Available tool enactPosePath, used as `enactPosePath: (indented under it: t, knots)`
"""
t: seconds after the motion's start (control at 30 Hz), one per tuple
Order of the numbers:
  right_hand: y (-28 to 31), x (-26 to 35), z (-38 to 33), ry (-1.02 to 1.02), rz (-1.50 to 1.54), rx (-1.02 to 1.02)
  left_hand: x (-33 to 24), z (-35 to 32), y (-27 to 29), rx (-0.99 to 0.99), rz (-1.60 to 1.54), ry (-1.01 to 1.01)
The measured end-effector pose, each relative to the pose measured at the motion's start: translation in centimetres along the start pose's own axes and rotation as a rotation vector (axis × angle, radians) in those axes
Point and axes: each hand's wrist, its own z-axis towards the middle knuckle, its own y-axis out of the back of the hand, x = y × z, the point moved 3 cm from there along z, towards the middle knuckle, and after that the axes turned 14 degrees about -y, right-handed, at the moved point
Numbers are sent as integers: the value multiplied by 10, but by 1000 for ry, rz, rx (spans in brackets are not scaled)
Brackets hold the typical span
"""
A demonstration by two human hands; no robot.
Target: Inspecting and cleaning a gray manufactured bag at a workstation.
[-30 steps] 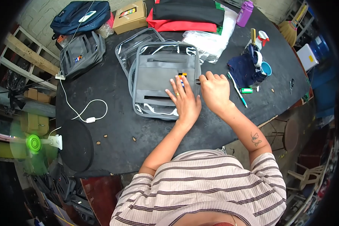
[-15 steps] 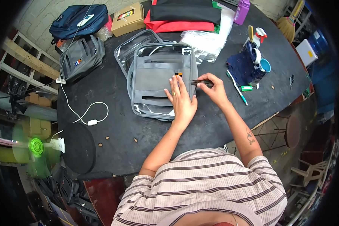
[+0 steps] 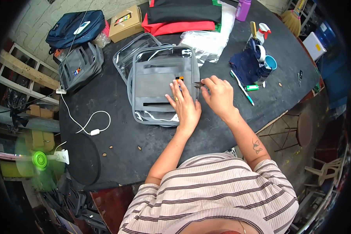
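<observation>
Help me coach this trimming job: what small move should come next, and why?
Probably close the snips at the bag's right edge. The right hand holds them with the tips at the grey bag, beside its small orange tab, while the left hand presses the panel flat.

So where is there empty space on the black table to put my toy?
Bare table lies between the white cable and the grey bag, and right of the right hand. The far edge is crowded with folded cloth and a box.
</observation>
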Motion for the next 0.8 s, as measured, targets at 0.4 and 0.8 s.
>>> enactPosePath:
  t: [0.4,0.8]
  knots:
    - [-13,-10,7,-26,178,96,8,-2,1,7,-44,10]
    - [-31,-43,16,-449,1842,629,-3,-3,16,-187,-118,-50]
